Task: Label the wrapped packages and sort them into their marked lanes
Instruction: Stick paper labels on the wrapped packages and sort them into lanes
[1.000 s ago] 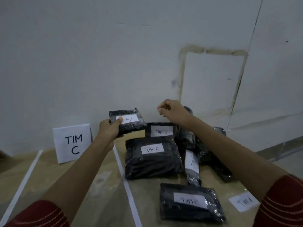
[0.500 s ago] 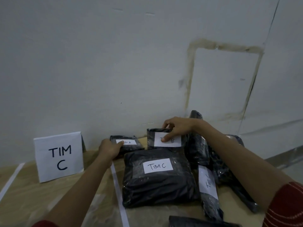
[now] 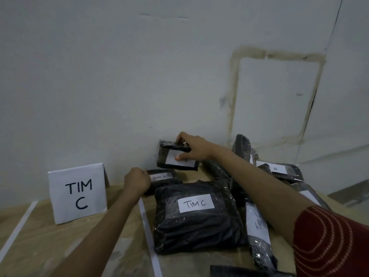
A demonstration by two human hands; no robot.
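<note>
Black wrapped packages with white labels lie in a pile on the wooden table. My right hand [image 3: 190, 147] grips a small black package [image 3: 169, 160], lifted and tilted near the wall; my thumb covers part of its label. My left hand [image 3: 136, 179] holds the edge of a small package labelled TIM A [image 3: 162, 177], which lies on the table behind a large package labelled TIM C [image 3: 196, 218]. A white folded sign reading TIM C [image 3: 77, 193] stands at the left.
White tape lines [image 3: 148, 232] mark lanes on the table; another tape line [image 3: 19, 226] runs at far left. More black packages [image 3: 279, 170] lie at the right, one narrow package labelled TIM [image 3: 258, 226] beside the large one. The wall stands close behind.
My left hand lowered the TIM A package onto the table behind the large one. My right hand took hold of the small package by its label and lifted it toward the wall.
</note>
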